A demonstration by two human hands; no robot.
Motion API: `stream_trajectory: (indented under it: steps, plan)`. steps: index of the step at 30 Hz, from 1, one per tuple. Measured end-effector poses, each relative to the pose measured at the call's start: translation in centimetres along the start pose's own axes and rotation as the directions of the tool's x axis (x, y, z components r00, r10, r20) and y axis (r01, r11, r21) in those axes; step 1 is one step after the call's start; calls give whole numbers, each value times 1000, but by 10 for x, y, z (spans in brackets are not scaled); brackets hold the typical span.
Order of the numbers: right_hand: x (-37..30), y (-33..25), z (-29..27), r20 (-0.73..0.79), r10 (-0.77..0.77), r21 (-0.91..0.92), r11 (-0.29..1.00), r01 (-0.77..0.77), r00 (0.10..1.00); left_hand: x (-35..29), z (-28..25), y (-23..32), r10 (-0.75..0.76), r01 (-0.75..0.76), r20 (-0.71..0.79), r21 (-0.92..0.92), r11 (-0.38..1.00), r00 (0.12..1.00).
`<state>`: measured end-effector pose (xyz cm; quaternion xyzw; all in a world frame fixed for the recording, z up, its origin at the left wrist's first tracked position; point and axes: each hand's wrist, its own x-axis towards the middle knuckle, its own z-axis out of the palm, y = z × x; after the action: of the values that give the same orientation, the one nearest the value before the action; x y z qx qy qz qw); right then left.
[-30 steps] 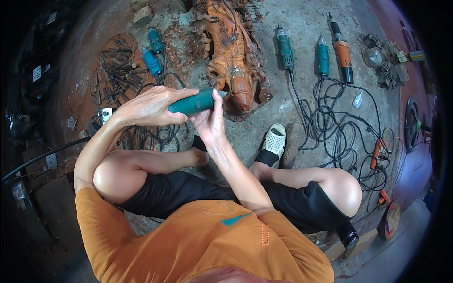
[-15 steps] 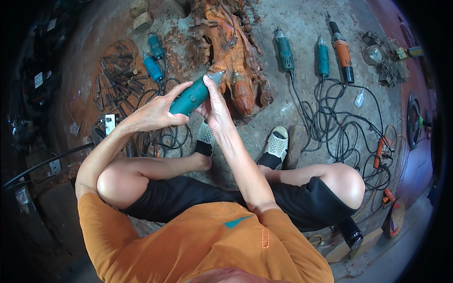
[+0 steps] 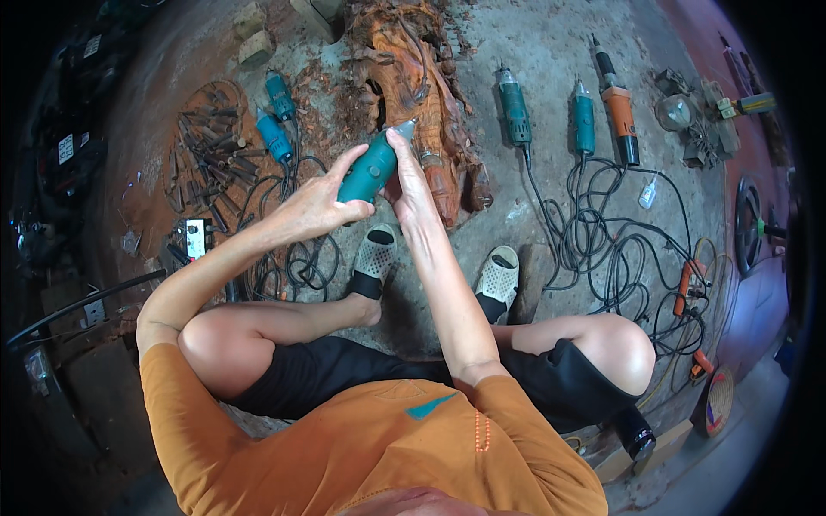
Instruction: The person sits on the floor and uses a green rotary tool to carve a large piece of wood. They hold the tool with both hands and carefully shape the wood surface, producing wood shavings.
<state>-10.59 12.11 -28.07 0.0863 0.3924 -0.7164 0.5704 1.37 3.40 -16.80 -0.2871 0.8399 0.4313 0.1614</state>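
A teal die grinder [image 3: 368, 171] is held between both hands, its grey nose tilted up and to the right. My left hand [image 3: 320, 199] wraps the rear of its body, thumb below and fingers above. Around the front end closes my right hand [image 3: 408, 179], with the thumb lying along the nose. The tool's tip overlaps the near part of an orange-brown wood carving [image 3: 404, 82] on the floor; I cannot tell whether they touch. The carving's narrow near end [image 3: 443, 196] shows just right of my right hand.
Two blue-teal grinders [image 3: 274, 135] lie at left beside a pile of carving chisels [image 3: 206, 146]. At right rest two teal grinders [image 3: 515, 107] and an orange one [image 3: 619, 112], their black cables [image 3: 602, 202] tangled toward an orange power strip [image 3: 690, 288]. My sandalled feet flank the near floor.
Both hands and the grinder have shifted slightly right in the picture, and the tool points a little more steeply upward. The grip stays the same. The view has tilted a little.
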Motion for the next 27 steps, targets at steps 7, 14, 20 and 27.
stream_trajectory:
  steps: [7, 14, 20, 27]
  plan:
    - [14, 5, -11, 1, -48, -11, 999, 48, 999, 6, 19, -6, -62, 61, -3, -147, 987, 998]
    - [17, 3, -19, 22, -41, -83, 996, 43, 999, 11, 32, -13, -15, 9, -36, -165, 986, 999]
    - [13, 5, -15, -15, -91, -137, 987, 88, 996, 6, 30, -6, -148, 163, 77, -262, 951, 986]
    - [11, 7, -18, 8, -54, -177, 983, 54, 999, -2, 26, 9, -216, 234, 97, -268, 935, 972]
